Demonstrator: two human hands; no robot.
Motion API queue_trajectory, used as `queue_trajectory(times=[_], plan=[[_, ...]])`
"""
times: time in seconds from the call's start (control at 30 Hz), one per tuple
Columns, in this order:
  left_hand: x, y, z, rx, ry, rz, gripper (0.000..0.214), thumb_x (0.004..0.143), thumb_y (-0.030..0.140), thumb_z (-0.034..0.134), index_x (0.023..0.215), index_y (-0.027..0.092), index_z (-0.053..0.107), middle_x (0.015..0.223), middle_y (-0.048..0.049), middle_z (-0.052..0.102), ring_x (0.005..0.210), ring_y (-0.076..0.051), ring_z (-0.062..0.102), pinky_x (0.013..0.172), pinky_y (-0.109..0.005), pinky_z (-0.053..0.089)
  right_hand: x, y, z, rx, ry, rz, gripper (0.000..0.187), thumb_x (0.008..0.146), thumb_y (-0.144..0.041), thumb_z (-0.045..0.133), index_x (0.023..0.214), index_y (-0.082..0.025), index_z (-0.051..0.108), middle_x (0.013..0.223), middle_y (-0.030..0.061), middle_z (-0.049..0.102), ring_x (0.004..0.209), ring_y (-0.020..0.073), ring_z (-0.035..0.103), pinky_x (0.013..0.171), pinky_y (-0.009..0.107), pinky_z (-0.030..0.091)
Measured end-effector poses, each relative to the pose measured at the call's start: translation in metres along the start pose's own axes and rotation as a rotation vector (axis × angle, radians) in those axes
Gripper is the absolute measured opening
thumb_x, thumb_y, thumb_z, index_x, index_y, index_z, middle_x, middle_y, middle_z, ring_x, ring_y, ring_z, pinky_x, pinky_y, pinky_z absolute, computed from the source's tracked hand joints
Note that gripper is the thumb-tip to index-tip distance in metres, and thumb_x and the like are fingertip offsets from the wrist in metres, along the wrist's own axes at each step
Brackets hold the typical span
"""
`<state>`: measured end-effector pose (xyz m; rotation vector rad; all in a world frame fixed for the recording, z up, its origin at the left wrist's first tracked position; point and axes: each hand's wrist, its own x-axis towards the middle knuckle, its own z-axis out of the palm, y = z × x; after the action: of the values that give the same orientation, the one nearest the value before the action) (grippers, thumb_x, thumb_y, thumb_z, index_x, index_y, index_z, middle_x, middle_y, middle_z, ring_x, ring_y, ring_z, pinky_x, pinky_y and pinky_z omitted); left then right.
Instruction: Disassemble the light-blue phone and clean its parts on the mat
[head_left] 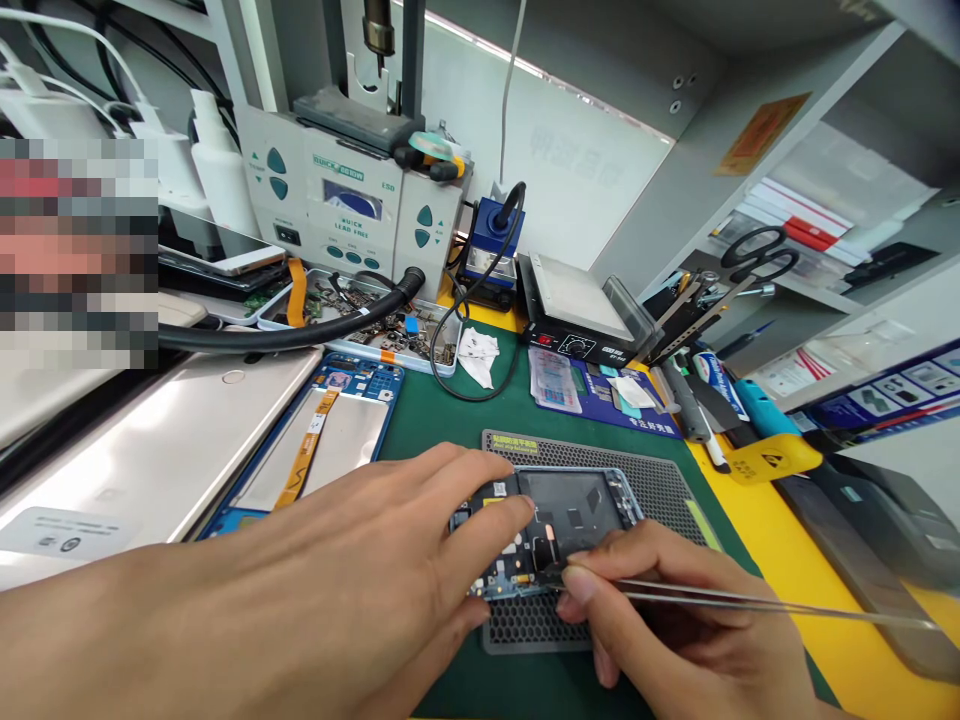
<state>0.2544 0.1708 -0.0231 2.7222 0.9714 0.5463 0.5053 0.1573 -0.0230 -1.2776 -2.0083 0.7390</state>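
Observation:
An opened smartphone [577, 500], its inner boards and black battery area bare, lies on a grey honeycomb mat [540, 630]. My left hand [420, 540] grips its left end, fingers over the top and the thumb at the near edge. Metal tweezers [705, 597] lie in my right hand [667, 610], their long shanks pointing off to the right. The thumb and index finger of that hand pinch together at the phone's near edge, by a small black piece [545, 552]. Whether they also grip this piece I cannot tell.
On the left lie a large silver panel [247, 400] and a blue-framed tablet part [352, 420]. Behind are a parts tray [442, 325], a hot-air station [337, 200], a soldering iron stand [491, 250] and a heating plate [577, 300]. Tools and scissors [757, 255] line the right side.

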Motion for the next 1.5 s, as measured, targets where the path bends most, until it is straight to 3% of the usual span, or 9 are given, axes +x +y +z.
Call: queue_trajectory(times=[0.23, 0.7, 0.9, 1.0, 1.1, 1.17, 1.27, 1.37, 1.5], plan=[[-0.003, 0.000, 0.004, 0.050, -0.041, -0.027, 0.049, 0.098, 0.025, 0.044, 0.146, 0.025, 0.039, 0.150, -0.0118, 0.048, 0.134, -0.033, 0.051, 0.093, -0.044, 0.056, 0.002, 0.001, 0.000, 0.007, -0.009, -0.012, 0.014, 0.089, -0.023, 0.068, 0.075, -0.019, 0.069, 0.055, -0.0004, 0.064, 0.040, 0.0128, 0.059, 0.036, 0.021, 0.049], [-0.004, -0.001, 0.006, -0.034, -0.023, -0.083, 0.049, 0.093, 0.025, 0.051, 0.141, 0.030, 0.043, 0.147, -0.0085, 0.049, 0.132, -0.029, 0.053, 0.097, -0.044, 0.055, 0.005, -0.005, 0.002, 0.077, -0.019, 0.081, 0.020, 0.090, -0.029, 0.068, 0.071, -0.020, 0.068, 0.048, -0.0004, 0.064, 0.033, 0.0132, 0.059, 0.033, 0.020, 0.047], [-0.004, -0.002, 0.003, -0.107, 0.008, -0.119, 0.054, 0.090, 0.027, 0.059, 0.141, 0.032, 0.042, 0.145, -0.0057, 0.046, 0.118, -0.022, 0.060, 0.096, -0.036, 0.056, 0.009, -0.013, -0.017, 0.228, 0.167, 0.084, 0.011, 0.092, -0.031, 0.069, 0.085, -0.023, 0.071, 0.062, 0.0011, 0.075, 0.035, 0.0128, 0.063, 0.032, 0.018, 0.050], [-0.003, -0.001, 0.001, -0.064, 0.035, -0.047, 0.054, 0.090, 0.020, 0.058, 0.140, 0.029, 0.043, 0.145, -0.0090, 0.043, 0.115, -0.022, 0.060, 0.091, -0.034, 0.057, 0.021, -0.005, -0.027, 0.151, 0.270, 0.017, 0.013, 0.098, -0.035, 0.062, 0.101, -0.026, 0.071, 0.074, 0.0016, 0.077, 0.050, 0.0146, 0.069, 0.044, 0.022, 0.057], [-0.001, -0.003, -0.002, 0.079, 0.124, 0.064, 0.054, 0.090, 0.015, 0.056, 0.142, 0.021, 0.044, 0.143, -0.0161, 0.042, 0.124, -0.031, 0.054, 0.095, -0.044, 0.056, 0.034, 0.005, -0.038, -0.045, 0.316, -0.013, 0.017, 0.099, -0.039, 0.060, 0.108, -0.029, 0.070, 0.091, 0.0019, 0.079, 0.082, 0.0193, 0.075, 0.076, 0.031, 0.060], [0.001, -0.005, -0.003, 0.154, 0.160, 0.123, 0.050, 0.092, 0.013, 0.054, 0.140, 0.017, 0.047, 0.140, -0.0193, 0.043, 0.125, -0.034, 0.053, 0.094, -0.046, 0.057, 0.041, 0.007, -0.046, -0.168, 0.251, -0.028, 0.017, 0.099, -0.038, 0.059, 0.108, -0.031, 0.071, 0.101, 0.0005, 0.078, 0.098, 0.0214, 0.072, 0.087, 0.033, 0.056], [0.003, -0.009, -0.005, 0.207, 0.190, 0.151, 0.047, 0.092, 0.012, 0.053, 0.139, 0.016, 0.048, 0.138, -0.0209, 0.045, 0.120, -0.033, 0.057, 0.088, -0.044, 0.060, 0.046, 0.004, -0.055, -0.212, 0.090, -0.033, 0.014, 0.098, -0.037, 0.060, 0.105, -0.031, 0.071, 0.102, -0.0015, 0.077, 0.096, 0.0205, 0.071, 0.081, 0.030, 0.054], [0.003, -0.011, -0.006, 0.211, 0.203, 0.116, 0.049, 0.093, 0.013, 0.053, 0.141, 0.020, 0.045, 0.141, -0.0199, 0.044, 0.114, -0.031, 0.063, 0.086, -0.045, 0.061, 0.048, -0.001, -0.061, -0.127, -0.067, -0.009, 0.011, 0.093, -0.034, 0.068, 0.102, -0.030, 0.072, 0.102, -0.0017, 0.076, 0.094, 0.0198, 0.070, 0.078, 0.028, 0.053], [0.001, -0.011, -0.005, 0.183, 0.183, 0.092, 0.053, 0.094, 0.014, 0.053, 0.145, 0.024, 0.040, 0.147, -0.0185, 0.040, 0.114, -0.030, 0.065, 0.087, -0.047, 0.062, 0.049, 0.000, -0.063, 0.126, -0.180, 0.087, 0.013, 0.088, -0.029, 0.074, 0.101, -0.027, 0.072, 0.102, -0.0007, 0.074, 0.095, 0.0196, 0.067, 0.078, 0.026, 0.051]])
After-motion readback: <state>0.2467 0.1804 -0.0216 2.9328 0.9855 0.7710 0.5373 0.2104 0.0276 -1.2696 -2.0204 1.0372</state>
